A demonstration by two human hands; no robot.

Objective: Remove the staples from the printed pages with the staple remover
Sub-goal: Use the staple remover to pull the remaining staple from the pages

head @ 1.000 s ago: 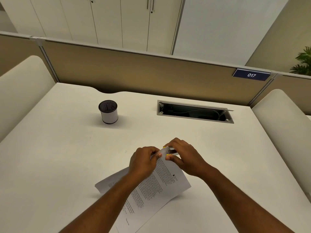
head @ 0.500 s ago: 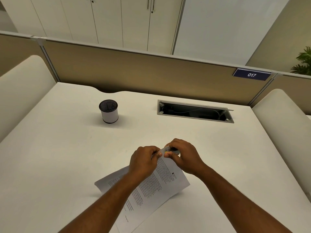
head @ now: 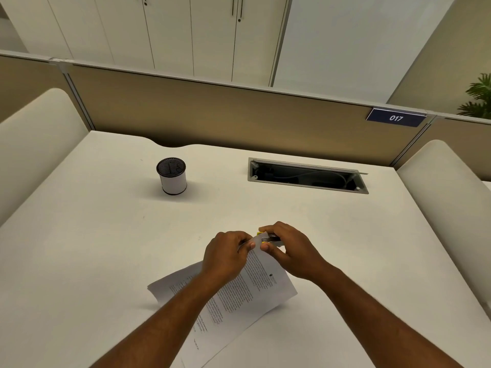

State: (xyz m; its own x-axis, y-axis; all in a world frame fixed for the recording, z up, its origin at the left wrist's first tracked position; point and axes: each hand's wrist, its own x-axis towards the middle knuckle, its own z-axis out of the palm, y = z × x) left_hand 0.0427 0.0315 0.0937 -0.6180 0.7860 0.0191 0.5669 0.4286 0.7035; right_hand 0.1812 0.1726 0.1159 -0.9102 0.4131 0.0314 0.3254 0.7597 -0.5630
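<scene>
The printed pages (head: 255,285) lie slanted on the white desk, their far corner lifted off the surface. My left hand (head: 225,254) pinches that raised corner between thumb and fingers. My right hand (head: 289,251) grips a small staple remover (head: 269,239) with metal jaws and yellow parts, its jaws set against the same corner just right of my left fingertips. The staple itself is too small to make out.
A white cylindrical cup with a black mesh top (head: 172,176) stands at the far left of the desk (head: 93,248). An open cable tray slot (head: 308,178) is cut into the desk at the back right. Padded side panels flank the desk; a partition with a "017" plate (head: 396,118) closes the back.
Both hands stay at the lifted corner. The right hand has shifted slightly on the remover, so more of its yellow and metal now shows.
</scene>
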